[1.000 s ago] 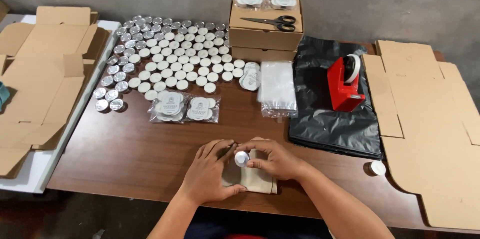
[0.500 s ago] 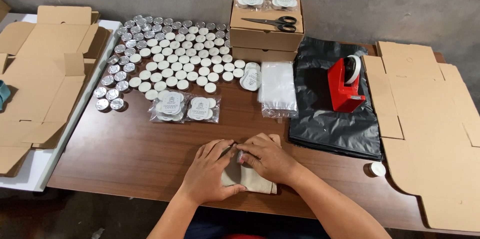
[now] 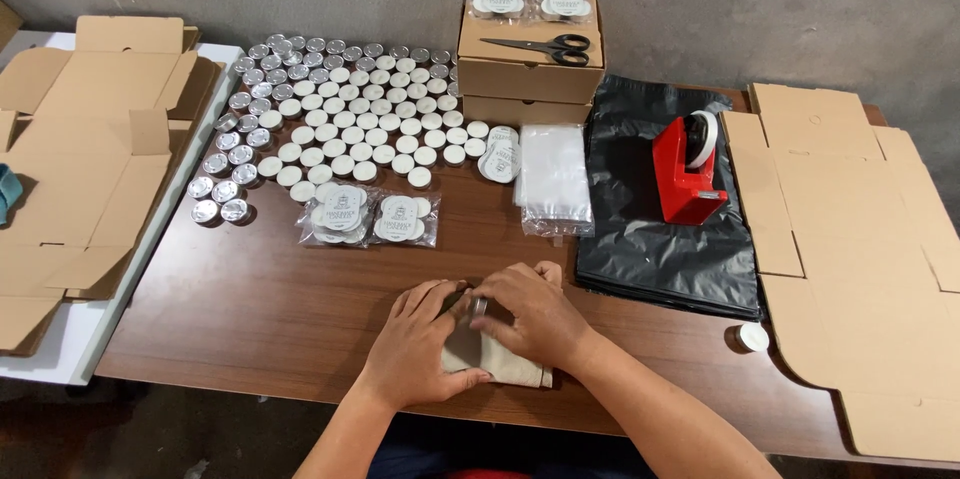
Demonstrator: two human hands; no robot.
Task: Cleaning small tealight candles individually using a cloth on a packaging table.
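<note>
Hands (image 3: 480,334) press small tin (image 3: 478,309); beige cloth (image 3: 495,359).

Single head view, looking steeply down and forward over the counter (image 3: 250,309); hands (image 3: 480,329) close at lower centre, wall across the top.

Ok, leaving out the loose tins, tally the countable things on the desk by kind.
Sealed tin packs: 4
Closed boxes: 2
Scissors: 1
Tape dispenser: 1
Clear bag stack: 1
Black bag stack: 1
Beige pouch: 1
Total: 11
</note>
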